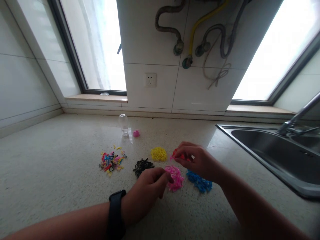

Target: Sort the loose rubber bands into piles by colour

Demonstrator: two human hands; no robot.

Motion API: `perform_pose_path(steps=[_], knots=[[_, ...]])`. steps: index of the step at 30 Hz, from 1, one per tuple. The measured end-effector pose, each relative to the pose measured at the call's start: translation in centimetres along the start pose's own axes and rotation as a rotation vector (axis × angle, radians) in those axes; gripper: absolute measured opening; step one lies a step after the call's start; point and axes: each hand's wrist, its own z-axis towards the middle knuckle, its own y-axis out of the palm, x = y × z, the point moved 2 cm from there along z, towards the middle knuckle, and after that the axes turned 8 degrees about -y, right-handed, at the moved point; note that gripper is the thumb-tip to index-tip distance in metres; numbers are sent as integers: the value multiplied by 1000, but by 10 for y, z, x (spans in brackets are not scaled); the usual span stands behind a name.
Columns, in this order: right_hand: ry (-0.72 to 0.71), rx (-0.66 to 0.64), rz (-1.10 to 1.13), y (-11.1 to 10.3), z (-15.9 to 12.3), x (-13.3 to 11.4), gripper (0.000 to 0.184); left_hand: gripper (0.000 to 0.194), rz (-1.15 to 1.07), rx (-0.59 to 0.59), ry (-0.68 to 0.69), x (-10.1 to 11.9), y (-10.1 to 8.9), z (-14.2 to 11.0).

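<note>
Small rubber bands lie in piles on the counter, grouped by colour. My right hand (196, 158) is pinched over the red rubber bands (178, 153), partly covering them, and a bit of pink rubber band (171, 157) shows at its fingertips. With thumb and fingers closed, my left hand (152, 185) is at the left edge of the pink rubber bands (175, 178); whatever it may grip is too small to make out. Black rubber bands (142, 165) sit just behind it, yellow ones (159, 154) farther back. Blue rubber bands (200, 181) lie below my right hand. A mixed-colour pile (111, 161) is at the left.
Behind the piles stand a clear plastic bottle (123, 126), upside down, and a small pink cap (136, 133). A steel sink (225, 133) with a faucet (297, 116) is at the right. The tiled wall carries a socket (150, 80) and hoses.
</note>
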Motion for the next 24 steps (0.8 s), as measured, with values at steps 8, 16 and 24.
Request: perform_pose_path(steps=[8,16,24], knots=[[-38,-24,-13,3,-6,-7,14,43,-206,-38,-62,-5,-1,6],[-74,-50,-45,5,-7,-13,12,41,-167,-2,-27,-2,-2,7],[-56,1,-32,1,-6,-6,14,42,-131,0,-36,-6,-1,7]])
